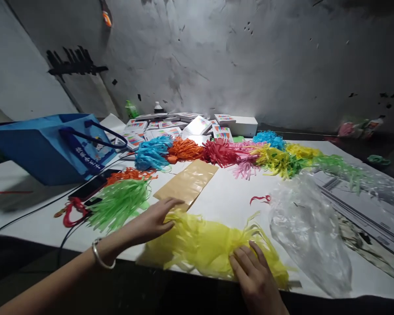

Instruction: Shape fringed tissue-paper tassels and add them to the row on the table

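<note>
A sheet of yellow tissue paper [213,245], cut into fringe at both ends, is spread along the table's front edge. My left hand [159,221] is at its left fringe, fingers stretched out and thumb apart, with a silver bangle on the wrist. Over the right part of the sheet lies my right hand [251,269], its slightly bent fingers resting on the paper. Just behind the left hand is a flat tan paper packet [187,181]. A green tissue tassel [121,203] lies to the left of that hand.
Blue [153,151], orange [185,149], red [219,153] and other tassels line the middle of the white table. Behind them are piled boxes [198,125]. A blue bag [52,148] stands left; a clear plastic bag [310,234] lies right. A black cable [49,208] crosses the left side.
</note>
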`<state>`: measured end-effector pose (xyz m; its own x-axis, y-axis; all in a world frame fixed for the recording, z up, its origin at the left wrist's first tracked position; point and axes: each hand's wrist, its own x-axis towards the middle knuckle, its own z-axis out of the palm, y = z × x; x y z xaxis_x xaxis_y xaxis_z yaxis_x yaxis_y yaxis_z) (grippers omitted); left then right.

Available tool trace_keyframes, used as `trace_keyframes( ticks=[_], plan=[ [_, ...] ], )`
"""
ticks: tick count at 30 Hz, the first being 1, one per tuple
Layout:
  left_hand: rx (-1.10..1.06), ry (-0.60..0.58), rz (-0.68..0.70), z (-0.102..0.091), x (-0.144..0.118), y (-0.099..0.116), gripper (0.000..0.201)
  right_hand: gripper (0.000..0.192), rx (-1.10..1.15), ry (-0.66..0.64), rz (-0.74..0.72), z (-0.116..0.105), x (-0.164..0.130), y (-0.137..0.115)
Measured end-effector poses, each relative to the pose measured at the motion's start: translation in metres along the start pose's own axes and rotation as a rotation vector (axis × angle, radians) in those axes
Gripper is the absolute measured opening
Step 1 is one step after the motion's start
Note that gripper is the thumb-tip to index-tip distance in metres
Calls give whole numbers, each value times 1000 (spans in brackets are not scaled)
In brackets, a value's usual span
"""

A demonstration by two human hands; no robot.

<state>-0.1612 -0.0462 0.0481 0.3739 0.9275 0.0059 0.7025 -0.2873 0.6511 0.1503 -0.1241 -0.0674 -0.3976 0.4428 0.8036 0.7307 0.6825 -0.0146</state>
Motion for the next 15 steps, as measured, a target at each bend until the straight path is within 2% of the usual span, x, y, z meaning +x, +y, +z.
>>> trace_keyframes(
  ticks=[1,3,5,6,8,10,13,15],
  plan=[
    [59,86,81,10,-7,-3,46,36,22,-16,3,5,1,-2],
    [158,122,268,38,-19,-3,49,36,56,-50,-10,9,1,-4],
    [215,-34,456,70,-26,3,54,36,75,-74,-25,8,-1,-1],
    [234,-121,507,84,-27,6,58,35,72,-100,-34,5,-3,4],
    [245,-198,532,104,-26,11,61,33,29,-171,-86,-5,-10,18],
    [232,-166,509,113,-24,13,57,33,-53,-253,-171,-22,-20,41],
    [203,-133,493,113,-26,15,50,36,-189,-336,-144,-60,-38,79],
    [196,-113,489,112,-29,15,43,32,-184,-351,-135,-86,-46,96]
  ],
)
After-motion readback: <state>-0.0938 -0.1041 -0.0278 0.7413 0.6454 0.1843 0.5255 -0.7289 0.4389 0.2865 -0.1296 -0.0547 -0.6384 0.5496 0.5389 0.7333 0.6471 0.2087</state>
